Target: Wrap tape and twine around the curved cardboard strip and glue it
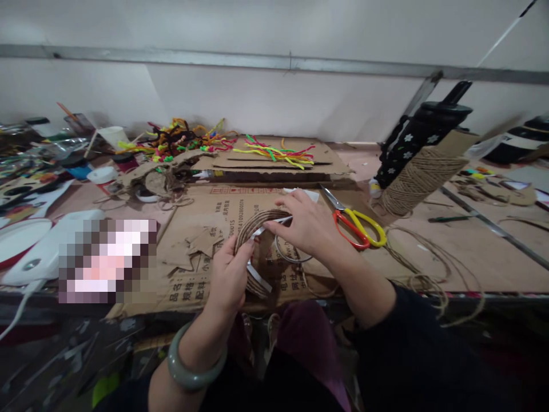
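My left hand (pixel 229 274) is closed around a curved band of brown twine (pixel 247 228), its thumb pressed on the inner side. A white strip (pixel 259 230) runs along the inside of the curve, and its lower end shows near the band's lower end. My right hand (pixel 306 223) is closed at the band's upper end, its thumb on the white strip. Below the right hand, a thin pale ring (pixel 294 254) lies on the printed cardboard (pixel 193 212). Scissors (pixel 354 220) with red and yellow handles lie beside my right wrist.
A tilted twine spool (pixel 422 177) stands at right beside a black flowered object (pixel 418 134). Loose twine (pixel 437 269) trails over the table edge. Colourful cords (pixel 274 151) lie at the back. Paint jars (pixel 103 177) and a white device (pixel 51 246) sit at left.
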Available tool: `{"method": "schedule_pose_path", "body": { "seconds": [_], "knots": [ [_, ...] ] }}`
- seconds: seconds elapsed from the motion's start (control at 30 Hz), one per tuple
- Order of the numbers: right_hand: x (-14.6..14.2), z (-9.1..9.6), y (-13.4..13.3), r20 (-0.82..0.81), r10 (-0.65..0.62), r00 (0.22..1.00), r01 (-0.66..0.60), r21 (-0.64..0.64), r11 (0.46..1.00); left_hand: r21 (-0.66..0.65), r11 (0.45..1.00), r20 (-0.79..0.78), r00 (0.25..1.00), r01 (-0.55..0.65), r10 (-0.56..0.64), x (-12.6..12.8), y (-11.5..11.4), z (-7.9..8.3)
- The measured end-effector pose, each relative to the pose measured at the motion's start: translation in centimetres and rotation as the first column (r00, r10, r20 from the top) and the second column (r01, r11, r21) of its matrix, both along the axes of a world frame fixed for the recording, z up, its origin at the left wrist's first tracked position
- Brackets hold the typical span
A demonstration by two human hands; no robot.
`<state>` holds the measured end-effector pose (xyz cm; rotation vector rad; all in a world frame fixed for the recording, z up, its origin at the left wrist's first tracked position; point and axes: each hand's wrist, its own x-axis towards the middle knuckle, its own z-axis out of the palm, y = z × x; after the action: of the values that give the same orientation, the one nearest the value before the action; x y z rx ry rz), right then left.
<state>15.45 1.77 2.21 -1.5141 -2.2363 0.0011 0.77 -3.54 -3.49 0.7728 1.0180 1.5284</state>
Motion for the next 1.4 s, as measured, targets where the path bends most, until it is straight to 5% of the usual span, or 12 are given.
{"method": "schedule_pose_path", "body": {
  "seconds": [0.17, 0.37, 0.73, 1.4],
  "knots": [
    [0.5, 0.4, 0.4, -0.011, 0.094, 0.996, -0.094, -0.091, 0.991, -0.047, 0.996, 0.046, 0.996, 0.073, -0.07, 0.1, -0.3, 0.5],
    [0.9, 0.5, -0.1, -0.191, 0.171, 0.967, -0.173, 0.01, 0.985, -0.035, 0.999, 0.043, 0.999, 0.028, -0.026, -0.1, -0.2, 0.4],
    [1.4, 0.5, -0.5, -0.093, 0.274, 0.957, -0.27, 0.059, 0.961, -0.069, 0.997, 0.048, 0.998, 0.045, -0.042, -0.3, -0.3, 0.8],
    [1.3, -0.7, 0.1, -0.163, 0.385, 0.909, -0.375, 0.088, 0.923, -0.188, 0.952, 0.124, 0.967, 0.242, -0.221, -1.0, 0.3, 2.2]
  ]
}}
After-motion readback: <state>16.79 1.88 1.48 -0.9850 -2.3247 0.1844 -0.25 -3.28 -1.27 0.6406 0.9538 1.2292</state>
